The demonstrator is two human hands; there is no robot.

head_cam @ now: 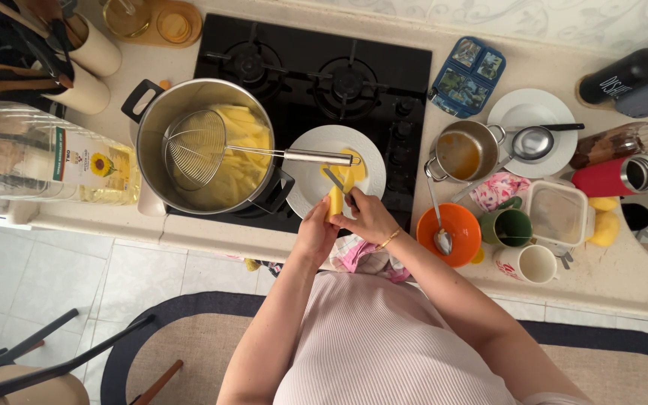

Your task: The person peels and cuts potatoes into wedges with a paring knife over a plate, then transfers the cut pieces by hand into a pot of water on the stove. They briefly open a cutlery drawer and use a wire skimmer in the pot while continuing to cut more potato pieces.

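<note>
Nearest the lens, both hands meet over the front edge of a pale stone surface, above a tiled floor with a dark-bordered rug. Set into this surface is a black gas hob. On it stands a steel pot holding pale yellow potato strips, with a wire skimmer resting across its rim, handle reaching over a white plate just beside the pot. Left of the pot lies a large clear oil bottle. To the right sit a small steel saucepan with orange liquid, an orange bowl with a spoon in it, a green mug, a white mug and a lidded plastic tub. The left hand is closed around a peeled yellow potato piece, held upright over the plate's near rim. The right hand (a thin gold bracelet on its wrist) is clamped on a knife, its blade against the potato's top.
</note>
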